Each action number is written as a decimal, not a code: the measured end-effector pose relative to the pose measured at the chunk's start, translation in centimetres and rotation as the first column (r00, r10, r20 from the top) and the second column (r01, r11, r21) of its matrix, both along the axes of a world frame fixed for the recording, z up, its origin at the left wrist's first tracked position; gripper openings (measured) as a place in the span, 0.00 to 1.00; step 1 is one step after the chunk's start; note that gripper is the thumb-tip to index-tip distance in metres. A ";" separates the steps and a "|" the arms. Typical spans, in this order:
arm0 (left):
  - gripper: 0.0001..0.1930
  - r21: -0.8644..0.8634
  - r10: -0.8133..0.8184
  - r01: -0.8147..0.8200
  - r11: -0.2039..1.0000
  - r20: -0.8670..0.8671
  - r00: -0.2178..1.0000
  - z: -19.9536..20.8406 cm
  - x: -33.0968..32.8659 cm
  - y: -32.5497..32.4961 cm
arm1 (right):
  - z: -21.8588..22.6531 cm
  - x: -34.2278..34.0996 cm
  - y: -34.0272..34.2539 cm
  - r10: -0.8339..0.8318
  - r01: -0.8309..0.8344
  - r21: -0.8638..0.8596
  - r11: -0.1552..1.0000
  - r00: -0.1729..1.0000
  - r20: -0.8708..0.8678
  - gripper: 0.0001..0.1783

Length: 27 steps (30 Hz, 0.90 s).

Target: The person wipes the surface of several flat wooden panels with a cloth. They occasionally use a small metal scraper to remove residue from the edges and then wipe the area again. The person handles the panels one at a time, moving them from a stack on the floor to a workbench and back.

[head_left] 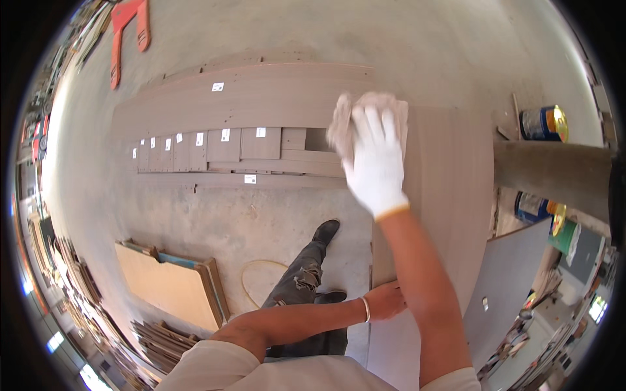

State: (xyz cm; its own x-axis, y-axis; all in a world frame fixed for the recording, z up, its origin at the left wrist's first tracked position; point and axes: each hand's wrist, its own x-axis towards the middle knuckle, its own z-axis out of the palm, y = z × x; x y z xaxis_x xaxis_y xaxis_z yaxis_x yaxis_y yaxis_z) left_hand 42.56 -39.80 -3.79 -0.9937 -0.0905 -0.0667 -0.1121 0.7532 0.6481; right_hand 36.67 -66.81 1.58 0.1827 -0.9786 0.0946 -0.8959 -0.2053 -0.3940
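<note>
My right hand (378, 163), in a white knitted glove with a yellow cuff, presses on a crumpled brownish-pink cloth (341, 124), its fingers lying over it. Both are slightly blurred. Beneath them stretches a long, grey-brown wooden panel (450, 189), with a paler, whitish part at its near end. My left hand (385, 300), bare and with a light bracelet at the wrist, is at the panel's left side, by the paler part. My right forearm hides its fingertips, so their grip does not show.
Left of the panel, labelled grey-brown boards (228, 107) lie on the floor. A stack of leaning boards (166, 283) stands lower left, near a yellow hose (251, 267). Tins (544, 124) and a grey panel (508, 287) are at right. A red pallet jack (127, 26) stands far left.
</note>
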 end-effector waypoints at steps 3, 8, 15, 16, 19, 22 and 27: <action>0.23 0.308 -0.122 0.069 0.949 0.154 0.981 0.3 3.3 2.3 | -2.7 -0.3 14.3 0.040 -0.042 0.029 0.999 0.996 0.085 0.32; 0.28 0.403 -0.055 0.025 0.915 0.062 0.997 -1.7 10.5 12.9 | -1.4 -0.2 29.5 -0.026 0.015 0.147 0.989 0.997 0.071 0.30; 0.35 -0.017 -0.320 0.327 0.945 0.168 0.932 2.3 10.3 13.3 | -2.7 0.0 13.5 -0.114 0.121 -0.105 0.987 0.991 0.070 0.35; 0.35 -0.008 -0.331 0.337 0.941 0.178 0.927 2.6 10.6 13.7 | -3.0 -0.1 14.6 -0.119 0.129 -0.126 0.984 0.990 0.081 0.35; 0.32 0.017 -0.318 0.319 0.948 0.151 0.936 2.6 12.9 14.9 | -3.2 0.9 24.0 -0.143 0.164 -0.102 0.981 0.972 0.185 0.31; 0.32 0.297 -0.456 0.368 0.881 0.325 0.828 2.8 16.1 15.8 | -3.2 1.9 41.2 -0.258 0.257 0.024 0.966 0.958 0.126 0.28; 0.17 0.364 -0.354 0.221 0.905 0.352 0.867 5.4 15.4 7.2 | 1.7 2.3 64.6 -0.487 0.488 0.176 0.855 0.872 -0.052 0.25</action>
